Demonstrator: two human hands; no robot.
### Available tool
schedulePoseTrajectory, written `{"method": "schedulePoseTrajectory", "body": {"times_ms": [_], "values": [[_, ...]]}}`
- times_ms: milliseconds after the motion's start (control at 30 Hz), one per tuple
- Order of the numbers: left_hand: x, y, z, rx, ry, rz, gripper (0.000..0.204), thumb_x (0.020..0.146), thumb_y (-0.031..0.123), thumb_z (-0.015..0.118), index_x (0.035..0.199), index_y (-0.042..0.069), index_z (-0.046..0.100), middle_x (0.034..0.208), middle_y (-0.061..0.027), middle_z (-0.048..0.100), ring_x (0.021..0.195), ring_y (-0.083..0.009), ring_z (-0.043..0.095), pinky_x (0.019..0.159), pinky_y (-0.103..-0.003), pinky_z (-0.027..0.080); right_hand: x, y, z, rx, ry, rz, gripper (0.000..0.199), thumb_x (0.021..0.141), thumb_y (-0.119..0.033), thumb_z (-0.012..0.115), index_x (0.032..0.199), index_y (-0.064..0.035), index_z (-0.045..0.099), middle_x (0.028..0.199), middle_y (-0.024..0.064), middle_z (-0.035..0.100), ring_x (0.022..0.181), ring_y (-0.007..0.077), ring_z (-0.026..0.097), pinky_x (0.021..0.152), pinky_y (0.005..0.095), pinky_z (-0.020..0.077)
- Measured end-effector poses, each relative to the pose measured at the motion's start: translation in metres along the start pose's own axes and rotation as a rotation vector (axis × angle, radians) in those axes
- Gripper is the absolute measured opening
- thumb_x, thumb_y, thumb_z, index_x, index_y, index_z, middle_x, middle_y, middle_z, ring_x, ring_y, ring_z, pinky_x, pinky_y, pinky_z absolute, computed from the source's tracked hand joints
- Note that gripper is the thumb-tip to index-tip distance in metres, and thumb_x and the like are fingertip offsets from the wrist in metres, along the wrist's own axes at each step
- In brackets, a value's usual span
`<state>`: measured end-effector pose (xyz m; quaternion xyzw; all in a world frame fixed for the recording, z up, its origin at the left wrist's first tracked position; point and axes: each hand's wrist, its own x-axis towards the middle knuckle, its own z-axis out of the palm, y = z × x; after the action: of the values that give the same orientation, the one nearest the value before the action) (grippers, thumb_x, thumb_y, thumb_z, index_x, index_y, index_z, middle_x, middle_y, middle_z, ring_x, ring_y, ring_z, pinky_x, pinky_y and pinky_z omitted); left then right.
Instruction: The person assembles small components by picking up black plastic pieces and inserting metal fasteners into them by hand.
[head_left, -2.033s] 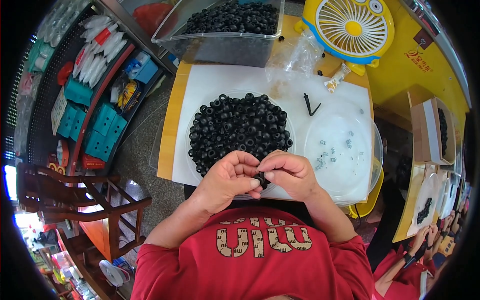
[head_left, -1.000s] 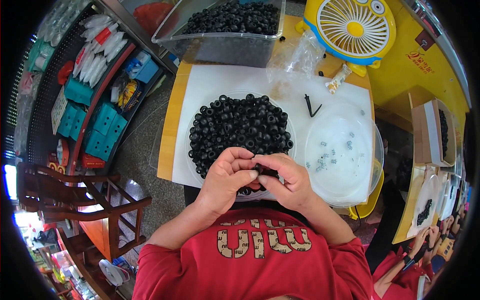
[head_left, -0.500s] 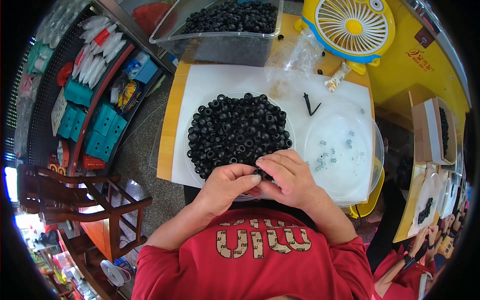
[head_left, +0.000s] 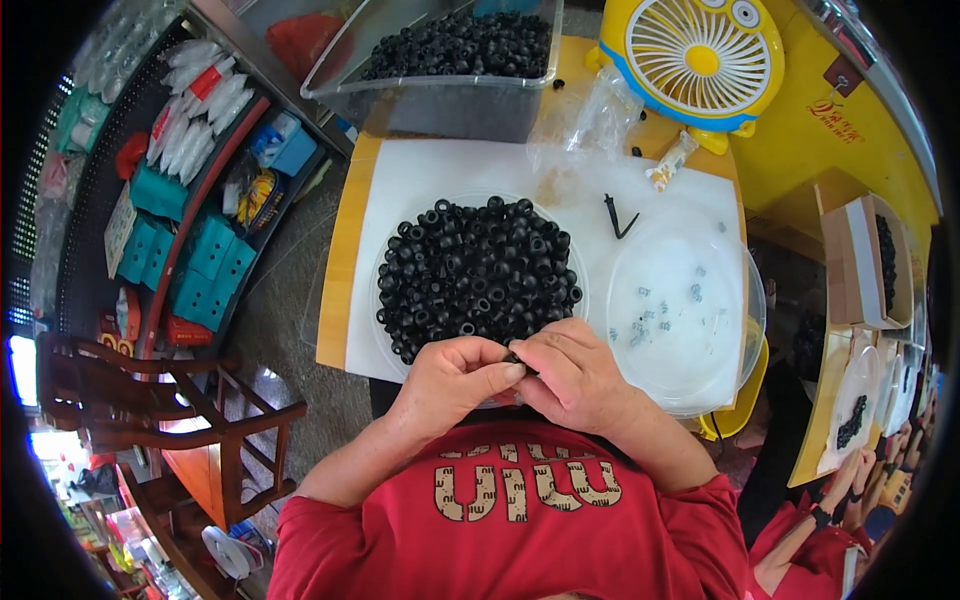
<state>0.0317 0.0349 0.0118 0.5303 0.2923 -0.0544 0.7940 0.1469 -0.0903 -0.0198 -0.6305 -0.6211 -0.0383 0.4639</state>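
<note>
One small black piece [head_left: 514, 358], mostly hidden, is pinched by our left hand [head_left: 450, 385] and right hand [head_left: 572, 375]; heaped black plastic rings [head_left: 475, 268] suggest much left, finished ones indistinguishable.

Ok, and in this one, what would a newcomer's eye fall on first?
Probably the heap of small black parts in the middle of the view, with the left hand and right hand meeting around a small dark piece at its near edge. Then the yellow-and-blue fan at the table's far right corner.
</note>
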Motion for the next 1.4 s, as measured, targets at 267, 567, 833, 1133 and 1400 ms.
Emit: {"method": "schedulePoseTrajectory", "body": {"times_ms": [267,567,833,1133,1400], "values": [[0.040,0.098,-0.019,0.126,0.157,0.442,0.022,0.083,0.020,0.054,0.084,-0.002,0.057,0.074,-0.0116,0.059,0.056,-0.0151,0.056,0.051,-0.027,0.049,-0.032,0.007,-0.067,-0.118,-0.013,0.375,0.028,0.067,-0.007,0.064,0.093,-0.0017,0.055,0.079,0.0120,0.059,0.072,0.0280,0.056,0.065,0.0343,0.0451],[0.067,0.100,-0.027,0.111,0.170,0.423,0.029,0.085,0.013,0.049,0.110,0.000,0.048,0.094,-0.0104,0.057,0.077,-0.0145,0.056,0.066,-0.027,0.050,-0.097,0.020,-0.101,-0.448,-0.025,0.684,0.018,0.071,-0.009,0.056,0.089,-0.0037,0.056,0.078,0.0134,0.058,0.074,0.0311,0.056,0.065,0.0375,0.0459],[0.021,0.042,-0.025,0.233,0.240,0.356,0.018,0.082,0.005,0.050,0.099,0.000,0.055,0.085,-0.0084,0.060,0.070,-0.0108,0.056,0.061,-0.023,0.048,-0.090,0.056,-0.119,-0.803,-0.014,0.740,0.019,0.072,-0.002,0.048,0.089,-0.0016,0.057,0.083,0.0165,0.057,0.078,0.0325,0.056,0.071,0.0378,0.0456],[0.012,0.014,-0.031,0.841,0.363,0.503,0.010,0.076,0.008,0.058,0.084,0.003,0.060,0.075,-0.0075,0.061,0.065,-0.0159,0.058,0.060,-0.025,0.045,-0.097,0.068,-0.126,-0.859,-0.204,0.827,0.006,0.069,-0.001,0.048,0.072,0.0007,0.053,0.075,0.0186,0.053,0.072,0.0342,0.055,0.066,0.0404,0.0450],[0.028,0.013,-0.022,1.401,0.350,0.685,0.023,0.071,0.011,0.060,0.092,0.005,0.055,0.084,-0.0099,0.056,0.071,-0.0260,0.056,0.061,-0.032,0.046,-0.090,0.043,-0.123,-0.526,0.092,0.763,0.014,0.075,-0.001,0.052,0.089,-0.0010,0.054,0.078,0.0141,0.054,0.069,0.0275,0.055,0.063,0.0332,0.0444]]}}
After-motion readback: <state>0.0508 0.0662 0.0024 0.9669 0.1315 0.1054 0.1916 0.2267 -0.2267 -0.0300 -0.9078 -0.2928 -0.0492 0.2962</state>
